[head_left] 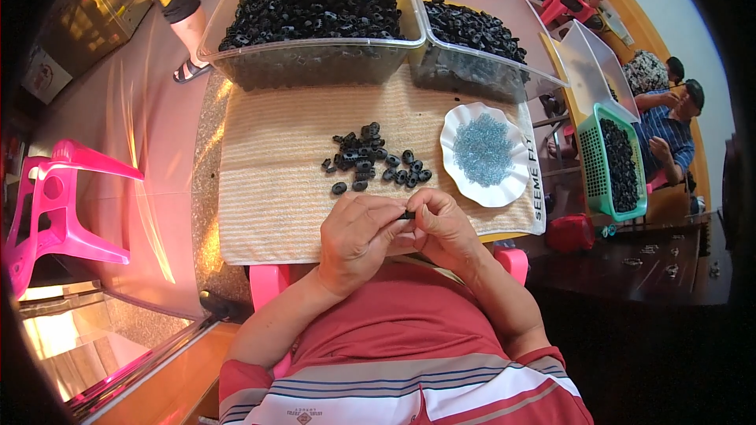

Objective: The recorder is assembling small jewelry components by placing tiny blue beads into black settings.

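My left hand (356,238) and my right hand (446,230) meet over the near edge of a striped cloth. Both are closed in a pinch on one small black plastic part (407,216), mostly hidden by the fingers. Just beyond them lies a loose heap of similar black parts (364,159), oval with holes. To the right of the heap, a white plate with a wavy rim (451,159) holds many tiny pale-blue, see-through pieces (482,149), too small to tell their kind.
Two clear plastic tubs (315,55) (472,63) full of black parts stand at the cloth's far edge. A green basket (589,165) of black parts is at right, near seated people (669,130). A pink stool (75,205) stands at left; a person's leg (189,35) shows beyond.
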A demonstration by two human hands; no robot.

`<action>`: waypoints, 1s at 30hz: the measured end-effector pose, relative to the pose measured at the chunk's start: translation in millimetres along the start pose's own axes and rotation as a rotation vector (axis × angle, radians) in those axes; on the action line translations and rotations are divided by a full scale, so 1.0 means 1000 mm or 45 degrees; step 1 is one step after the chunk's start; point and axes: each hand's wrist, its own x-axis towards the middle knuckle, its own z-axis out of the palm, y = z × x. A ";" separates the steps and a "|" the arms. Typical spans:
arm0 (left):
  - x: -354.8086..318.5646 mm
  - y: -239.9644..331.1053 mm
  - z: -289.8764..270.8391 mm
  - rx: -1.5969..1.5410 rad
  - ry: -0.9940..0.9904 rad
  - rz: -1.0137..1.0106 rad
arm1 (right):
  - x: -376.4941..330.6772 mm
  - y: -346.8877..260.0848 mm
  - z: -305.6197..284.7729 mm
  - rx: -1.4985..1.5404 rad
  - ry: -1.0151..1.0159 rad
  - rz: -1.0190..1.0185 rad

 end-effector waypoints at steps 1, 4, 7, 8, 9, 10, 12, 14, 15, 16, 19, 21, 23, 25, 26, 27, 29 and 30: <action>0.000 -0.001 0.000 0.019 0.012 0.021 | 0.000 0.001 0.000 0.000 -0.001 0.001; 0.002 -0.001 -0.001 0.073 0.022 0.080 | 0.000 0.003 -0.001 0.005 0.077 0.009; 0.001 0.000 0.000 0.172 -0.041 0.021 | 0.001 0.006 -0.003 -0.006 0.103 -0.035; 0.001 0.000 0.001 0.172 -0.041 0.021 | 0.001 0.007 -0.006 -0.005 0.102 -0.051; 0.001 0.001 0.002 0.179 -0.045 0.020 | 0.001 0.007 -0.006 -0.004 0.102 -0.067; 0.000 0.001 0.002 0.186 -0.049 0.018 | 0.001 0.008 -0.005 -0.005 0.102 -0.067; -0.002 0.000 0.003 0.193 -0.053 0.045 | 0.001 0.010 -0.003 -0.082 0.126 -0.127; -0.004 -0.002 0.003 0.202 -0.057 0.070 | 0.001 0.012 -0.004 -0.050 0.097 -0.116; -0.004 -0.002 0.003 0.194 -0.055 0.093 | 0.000 0.011 -0.004 -0.020 0.069 -0.112; -0.004 -0.001 0.002 0.186 -0.052 0.115 | -0.001 0.011 -0.003 -0.022 0.068 -0.114; -0.005 0.000 0.001 0.188 -0.039 0.153 | -0.003 0.010 -0.003 0.020 0.042 -0.046; -0.005 0.003 0.001 0.192 -0.039 0.164 | -0.003 0.010 -0.003 0.045 -0.009 -0.028; -0.007 0.003 0.002 0.197 -0.039 0.176 | -0.005 0.011 -0.001 0.055 0.000 -0.021; -0.008 0.001 0.004 0.153 -0.043 0.223 | -0.007 0.014 -0.004 0.064 0.010 -0.018; -0.008 0.003 0.003 0.153 -0.043 0.226 | -0.007 0.019 -0.012 0.085 -0.027 -0.041; -0.006 0.005 0.002 0.136 -0.053 0.222 | -0.005 0.019 -0.010 0.107 -0.062 -0.061; -0.006 0.006 0.001 0.119 -0.063 0.218 | -0.007 0.015 0.000 0.111 -0.013 -0.037; -0.006 0.007 0.002 0.131 -0.058 0.228 | -0.007 0.012 0.006 0.114 0.035 -0.012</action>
